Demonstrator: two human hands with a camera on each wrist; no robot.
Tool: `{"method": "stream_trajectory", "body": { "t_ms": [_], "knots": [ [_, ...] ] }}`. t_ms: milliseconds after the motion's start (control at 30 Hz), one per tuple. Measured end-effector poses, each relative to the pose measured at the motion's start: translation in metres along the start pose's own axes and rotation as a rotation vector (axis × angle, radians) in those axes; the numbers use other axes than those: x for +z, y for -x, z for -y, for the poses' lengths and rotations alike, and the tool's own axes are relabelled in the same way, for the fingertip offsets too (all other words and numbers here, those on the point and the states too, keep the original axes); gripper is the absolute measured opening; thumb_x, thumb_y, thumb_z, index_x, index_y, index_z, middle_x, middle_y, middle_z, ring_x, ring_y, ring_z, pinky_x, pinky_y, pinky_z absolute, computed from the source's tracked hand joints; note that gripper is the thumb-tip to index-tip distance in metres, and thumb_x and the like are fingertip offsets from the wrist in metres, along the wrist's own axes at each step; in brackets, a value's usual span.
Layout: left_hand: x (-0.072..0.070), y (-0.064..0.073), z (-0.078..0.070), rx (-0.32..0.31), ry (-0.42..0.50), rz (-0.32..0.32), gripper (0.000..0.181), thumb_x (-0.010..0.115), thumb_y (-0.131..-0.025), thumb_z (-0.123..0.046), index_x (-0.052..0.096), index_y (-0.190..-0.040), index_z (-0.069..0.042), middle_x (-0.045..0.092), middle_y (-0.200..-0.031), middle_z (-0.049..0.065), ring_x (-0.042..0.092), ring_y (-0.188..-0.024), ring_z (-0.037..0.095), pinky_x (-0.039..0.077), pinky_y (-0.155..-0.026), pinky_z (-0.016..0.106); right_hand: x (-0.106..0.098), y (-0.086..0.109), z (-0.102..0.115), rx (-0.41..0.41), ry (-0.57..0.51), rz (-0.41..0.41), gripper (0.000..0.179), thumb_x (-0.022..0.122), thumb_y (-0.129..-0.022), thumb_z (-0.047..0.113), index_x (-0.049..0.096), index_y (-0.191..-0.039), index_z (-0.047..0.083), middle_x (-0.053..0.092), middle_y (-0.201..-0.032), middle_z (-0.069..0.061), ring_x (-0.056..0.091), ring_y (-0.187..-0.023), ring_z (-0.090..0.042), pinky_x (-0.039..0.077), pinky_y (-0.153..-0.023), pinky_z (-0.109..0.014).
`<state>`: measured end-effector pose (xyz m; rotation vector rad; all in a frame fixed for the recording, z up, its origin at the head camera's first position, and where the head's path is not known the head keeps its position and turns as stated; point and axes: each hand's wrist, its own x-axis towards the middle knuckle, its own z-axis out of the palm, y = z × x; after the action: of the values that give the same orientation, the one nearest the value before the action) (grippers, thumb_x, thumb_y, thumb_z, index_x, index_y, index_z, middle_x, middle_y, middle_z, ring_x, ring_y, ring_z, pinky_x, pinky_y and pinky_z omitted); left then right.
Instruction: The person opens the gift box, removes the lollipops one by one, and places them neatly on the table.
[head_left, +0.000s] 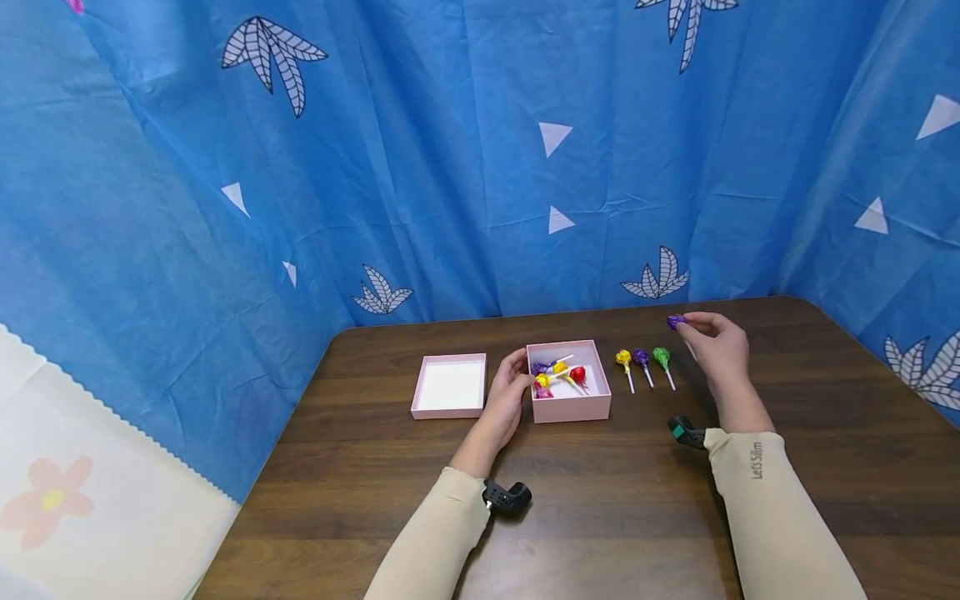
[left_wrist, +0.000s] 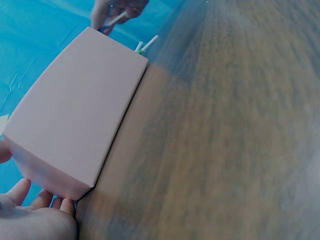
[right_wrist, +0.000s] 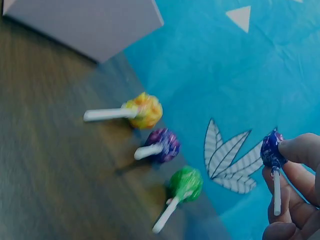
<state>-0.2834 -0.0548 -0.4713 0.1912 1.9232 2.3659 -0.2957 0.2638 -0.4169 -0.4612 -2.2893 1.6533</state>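
My left hand (head_left: 507,392) is at the left side of an open pink box (head_left: 572,408), its thumb at the rim and its fingers against the outer wall; the left wrist view shows these fingers (left_wrist: 42,200) curved along the box's end. Inside the box lie several lollipops, among them a red one (head_left: 577,375) and a yellow one (head_left: 542,381). My right hand (head_left: 716,346) pinches a purple lollipop (right_wrist: 272,150) by its wrapped head, raised off the table with its stick hanging down.
Right of the box, a yellow lollipop (head_left: 623,357), another purple lollipop (head_left: 641,357) and a green lollipop (head_left: 662,357) lie in a row. A pink lid with a white inside (head_left: 450,385) lies left of the box. Behind the wooden table (head_left: 600,517) hangs a blue curtain (head_left: 450,167).
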Motion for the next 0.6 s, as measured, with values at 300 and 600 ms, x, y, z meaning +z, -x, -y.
{"method": "stream_trajectory", "body": {
  "t_ms": [300,600],
  "knots": [
    [-0.001,0.000,0.000,0.001,0.003,0.003,0.057,0.048,-0.094,-0.002,0.034,-0.149,-0.003,0.031,-0.160,0.018,0.028,-0.149,0.033,0.019,-0.126,0.048,0.001,-0.006,-0.021,0.097,0.022,0.004,0.051,0.062,-0.096,0.039,0.057,-0.137,0.009,0.054,-0.102,0.010,0.050,-0.093,-0.006,0.045,-0.076,-0.016],
    [-0.001,0.001,-0.002,-0.010,0.002,0.001,0.056,0.049,-0.095,-0.003,0.035,-0.149,-0.005,0.031,-0.160,0.017,0.028,-0.150,0.033,0.020,-0.126,0.048,0.002,-0.010,-0.036,0.078,0.106,0.084,0.052,0.053,-0.101,0.036,0.052,-0.144,0.008,0.042,-0.155,-0.021,0.038,-0.139,-0.039,0.039,-0.110,-0.050]
  ]
}}
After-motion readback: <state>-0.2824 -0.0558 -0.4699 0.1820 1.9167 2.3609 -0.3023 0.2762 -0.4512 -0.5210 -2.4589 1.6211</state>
